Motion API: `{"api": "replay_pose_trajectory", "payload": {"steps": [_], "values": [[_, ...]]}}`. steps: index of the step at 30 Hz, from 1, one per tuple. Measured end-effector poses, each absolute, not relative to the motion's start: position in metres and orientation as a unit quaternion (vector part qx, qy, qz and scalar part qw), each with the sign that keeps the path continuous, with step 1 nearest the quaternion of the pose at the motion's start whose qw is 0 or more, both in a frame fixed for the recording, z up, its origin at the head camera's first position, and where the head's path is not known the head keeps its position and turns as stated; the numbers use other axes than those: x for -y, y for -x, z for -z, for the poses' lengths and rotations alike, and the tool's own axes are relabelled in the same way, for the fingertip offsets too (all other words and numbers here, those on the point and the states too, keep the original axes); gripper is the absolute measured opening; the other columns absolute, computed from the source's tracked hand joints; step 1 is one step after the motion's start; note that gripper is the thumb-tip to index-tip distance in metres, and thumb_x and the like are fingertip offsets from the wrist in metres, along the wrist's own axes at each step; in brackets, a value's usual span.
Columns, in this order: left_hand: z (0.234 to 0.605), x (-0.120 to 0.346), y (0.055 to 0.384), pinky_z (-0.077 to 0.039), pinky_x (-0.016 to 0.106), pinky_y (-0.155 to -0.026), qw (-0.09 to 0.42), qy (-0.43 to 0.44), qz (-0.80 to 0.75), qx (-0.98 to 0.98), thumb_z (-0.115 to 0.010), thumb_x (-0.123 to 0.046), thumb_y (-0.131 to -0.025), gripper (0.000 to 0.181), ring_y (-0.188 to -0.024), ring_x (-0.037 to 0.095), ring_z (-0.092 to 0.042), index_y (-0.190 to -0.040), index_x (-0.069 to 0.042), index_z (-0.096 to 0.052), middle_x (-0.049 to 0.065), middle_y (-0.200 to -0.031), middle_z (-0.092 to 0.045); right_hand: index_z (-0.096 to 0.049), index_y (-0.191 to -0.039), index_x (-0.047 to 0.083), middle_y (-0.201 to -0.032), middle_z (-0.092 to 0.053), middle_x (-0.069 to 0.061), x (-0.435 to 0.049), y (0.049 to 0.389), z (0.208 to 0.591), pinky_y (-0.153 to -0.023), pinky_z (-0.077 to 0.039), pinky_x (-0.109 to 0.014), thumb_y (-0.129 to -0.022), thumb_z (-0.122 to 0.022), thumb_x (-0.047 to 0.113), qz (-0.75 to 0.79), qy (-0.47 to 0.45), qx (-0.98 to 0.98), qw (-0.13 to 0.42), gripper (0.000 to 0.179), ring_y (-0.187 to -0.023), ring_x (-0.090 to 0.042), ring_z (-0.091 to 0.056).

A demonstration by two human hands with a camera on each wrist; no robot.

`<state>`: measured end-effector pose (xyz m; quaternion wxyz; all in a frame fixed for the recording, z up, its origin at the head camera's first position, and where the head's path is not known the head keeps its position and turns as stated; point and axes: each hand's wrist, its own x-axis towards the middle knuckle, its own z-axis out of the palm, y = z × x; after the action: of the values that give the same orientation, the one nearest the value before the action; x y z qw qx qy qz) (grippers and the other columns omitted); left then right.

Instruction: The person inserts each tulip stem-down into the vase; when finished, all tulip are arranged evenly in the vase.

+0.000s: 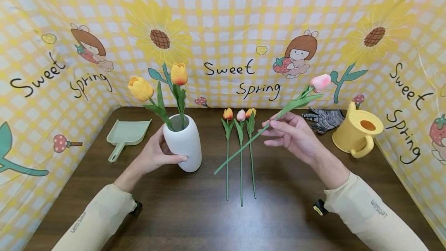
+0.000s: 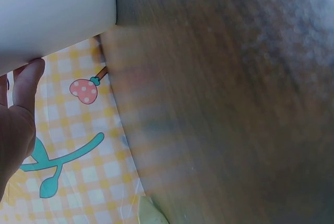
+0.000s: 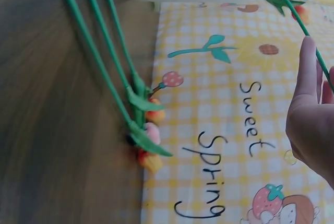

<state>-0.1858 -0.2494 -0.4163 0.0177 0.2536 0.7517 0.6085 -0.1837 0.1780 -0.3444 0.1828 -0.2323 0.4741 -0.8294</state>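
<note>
A white vase point(image 1: 186, 142) stands on the table, and my left hand point(image 1: 158, 150) grips its left side, thumb across the front. Out of its mouth rise a yellow tulip point(image 1: 141, 88) and an orange-yellow tulip point(image 1: 179, 74). My right hand point(image 1: 292, 134) pinches the stem of a pink tulip point(image 1: 320, 83) between thumb and fingers. The bloom points up to the right, and the stem's lower end slants down left over the tulips lying on the table: an orange one point(image 1: 228, 114), a pink one point(image 1: 241, 116) and a yellow-orange one point(image 1: 251, 113).
A pale green dustpan point(image 1: 129, 133) lies at the left. On the right are a yellow watering can point(image 1: 355, 131) and a grey knitted glove point(image 1: 324, 120). Checkered yellow cloth point(image 1: 223, 30) walls in the back and sides of the brown wooden table point(image 1: 209, 220).
</note>
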Motion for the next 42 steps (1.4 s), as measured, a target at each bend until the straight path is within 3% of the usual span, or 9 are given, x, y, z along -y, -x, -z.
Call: {"api": "replay_pose_trajectory", "payload": {"steps": [11, 28, 42], "values": [[0.417, 0.249, 0.186, -0.060, 0.043, -0.085, 0.019, -0.256, -0.612, -0.748, -0.088, 0.011, -0.070, 0.097, -0.113, 0.028, -0.063, -0.149, -0.016, -0.040, 0.014, -0.132, -0.056, -0.071, -0.107, 0.004, -0.108, -0.074, -0.014, -0.153, 0.181, 0.336, -0.079, -0.061, -0.045, -0.104, -0.052, -0.002, 0.848, 0.269, -0.438, 0.127, 0.020, -0.098, -0.026, -0.073], [0.415, 0.248, 0.185, -0.060, 0.043, -0.085, 0.020, -0.255, -0.619, -0.743, -0.088, 0.012, -0.068, 0.099, -0.115, 0.028, -0.062, -0.150, -0.015, -0.039, 0.015, -0.134, -0.055, -0.070, -0.107, 0.005, -0.107, -0.073, -0.014, -0.121, 0.187, 0.310, -0.077, -0.062, -0.044, -0.100, -0.061, 0.000, 0.854, 0.252, -0.452, 0.049, 0.012, -0.094, -0.025, -0.074], [0.416, 0.248, 0.185, -0.060, 0.044, -0.084, 0.021, -0.251, -0.616, -0.747, -0.089, 0.011, -0.068, 0.100, -0.114, 0.029, -0.061, -0.150, -0.017, -0.039, 0.014, -0.134, -0.054, -0.071, -0.105, 0.002, -0.107, -0.073, -0.017, -0.103, 0.194, 0.290, -0.074, -0.061, -0.051, -0.097, -0.062, -0.004, 0.834, 0.287, -0.471, 0.005, 0.013, -0.094, -0.030, -0.074]]}}
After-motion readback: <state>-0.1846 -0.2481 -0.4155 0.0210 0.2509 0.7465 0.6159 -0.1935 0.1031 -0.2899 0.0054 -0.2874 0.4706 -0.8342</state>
